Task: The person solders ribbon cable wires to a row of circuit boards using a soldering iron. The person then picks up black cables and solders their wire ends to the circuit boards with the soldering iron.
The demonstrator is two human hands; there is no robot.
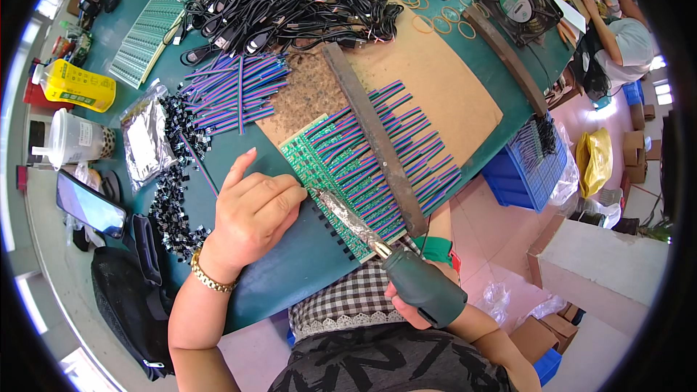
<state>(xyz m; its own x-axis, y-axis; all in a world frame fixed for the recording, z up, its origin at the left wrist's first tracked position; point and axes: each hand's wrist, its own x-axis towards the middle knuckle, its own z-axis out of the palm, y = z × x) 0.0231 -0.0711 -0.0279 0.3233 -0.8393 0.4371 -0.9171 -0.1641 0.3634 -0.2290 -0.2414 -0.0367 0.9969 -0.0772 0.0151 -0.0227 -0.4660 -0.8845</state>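
- My right hand (406,303) was wrapped tight around the dark, fat handle of the soldering iron (396,261), down near my lap.
- The iron looked light and stiff. I judged the handle was the only safe spot to hold, because the long metal part wrapped in shiny foil would be hot.
- Its thin tip sat at the near edge of the green circuit board (335,174), close to my left hand (250,210).
- My left hand was curled in a loose fist on the green table (290,268). The thumb stuck up and the fingers were pinched near the tip. I could not tell if they held a thin wire.
- The board looked flat, thin and hard. I thought it could bend or snap, so it should be held by its edges.
- Purple, blue and green striped wires (403,141) lay in a neat row across the board. They looked soft and bendy.
- A rusty metal bar (374,134) lay across the wires and pressed them down. It looked heavy and rough.
- Under it all was a brown cardboard sheet (443,80).
- A pile of small black parts (170,196) lay left of my hand.
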